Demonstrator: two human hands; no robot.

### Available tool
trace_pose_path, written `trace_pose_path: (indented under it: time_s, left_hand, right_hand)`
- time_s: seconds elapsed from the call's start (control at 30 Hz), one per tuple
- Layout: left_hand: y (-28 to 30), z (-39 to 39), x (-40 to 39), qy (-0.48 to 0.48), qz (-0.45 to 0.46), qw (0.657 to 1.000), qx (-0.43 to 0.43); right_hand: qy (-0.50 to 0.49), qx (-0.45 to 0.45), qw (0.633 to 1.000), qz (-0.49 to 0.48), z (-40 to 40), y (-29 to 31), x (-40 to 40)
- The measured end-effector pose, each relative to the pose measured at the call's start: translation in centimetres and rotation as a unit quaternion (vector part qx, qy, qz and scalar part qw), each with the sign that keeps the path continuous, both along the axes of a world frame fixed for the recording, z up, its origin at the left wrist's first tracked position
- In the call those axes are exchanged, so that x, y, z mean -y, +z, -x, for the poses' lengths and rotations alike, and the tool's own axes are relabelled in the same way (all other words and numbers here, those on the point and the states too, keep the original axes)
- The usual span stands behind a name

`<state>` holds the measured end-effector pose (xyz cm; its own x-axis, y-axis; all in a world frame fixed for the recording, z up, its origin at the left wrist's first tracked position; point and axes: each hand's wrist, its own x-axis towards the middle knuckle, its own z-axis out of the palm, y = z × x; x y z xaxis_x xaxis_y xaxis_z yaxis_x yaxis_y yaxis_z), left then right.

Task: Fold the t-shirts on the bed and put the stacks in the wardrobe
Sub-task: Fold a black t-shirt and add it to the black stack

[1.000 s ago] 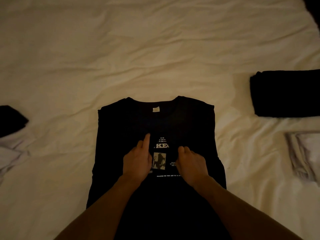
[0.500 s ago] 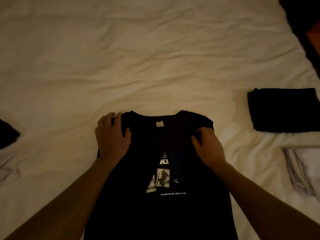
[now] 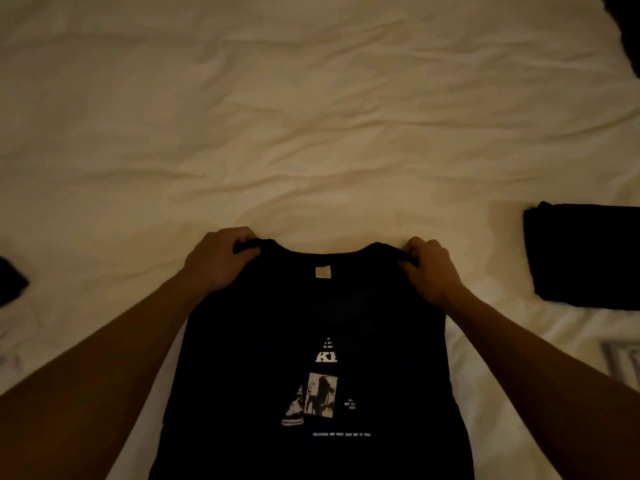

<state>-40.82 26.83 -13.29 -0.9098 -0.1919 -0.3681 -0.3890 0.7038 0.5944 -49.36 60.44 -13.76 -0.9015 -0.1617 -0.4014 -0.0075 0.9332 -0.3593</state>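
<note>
A black t-shirt (image 3: 322, 323) with a white print lies face up on the cream bed sheet (image 3: 311, 133), its sleeves folded in so it forms a long narrow strip. My left hand (image 3: 218, 261) grips its left shoulder corner, fingers curled over the top edge. My right hand (image 3: 429, 268) pinches the right shoulder corner the same way. The collar with its white label sits between my hands. The shirt's lower part runs out of the bottom of the view.
A folded black t-shirt stack (image 3: 585, 258) lies at the right edge. Below it is a folded pale garment (image 3: 623, 362). Dark cloth (image 3: 12, 285) and pale cloth (image 3: 10, 358) lie at the left edge.
My hands moved from the middle of the print out to the shoulders and now grip both top corners. The view shifted, so the shirt sits lower.
</note>
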Motion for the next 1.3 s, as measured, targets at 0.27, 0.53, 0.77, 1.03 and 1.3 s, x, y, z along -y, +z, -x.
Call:
trace_pose_path:
  time_s: [0.27, 0.53, 0.77, 1.03, 1.3]
  left_hand:
    - [1.2, 5.4, 0.1, -0.028, 0.187, 0.97, -0.151]
    - [-0.4, -3.4, -7.5, -0.098, 0.23, 0.957, -0.144]
    - [-4.2, -7.3, -9.8, -0.142, 0.275, 0.951, -0.029]
    - [-2.9, -7.0, -9.0, -0.112, 0.239, 0.963, -0.053]
    - [-0.5, 2.2, -1.1, 0.141, 0.169, 0.975, -0.018]
  right_hand:
    - [-0.011, -0.1, 0.994, 0.034, 4.5, 1.4, 0.4]
    - [0.172, -0.147, 0.974, -0.021, -6.7, 0.4, 2.1]
    - [0.227, -0.072, 0.968, -0.084, -11.6, -1.5, 3.2]
    - [0.201, -0.034, 0.979, 0.0, -10.5, 0.0, 4.0]
    - [-0.002, -0.12, 0.987, -0.108, 1.9, 2.0, 0.9]
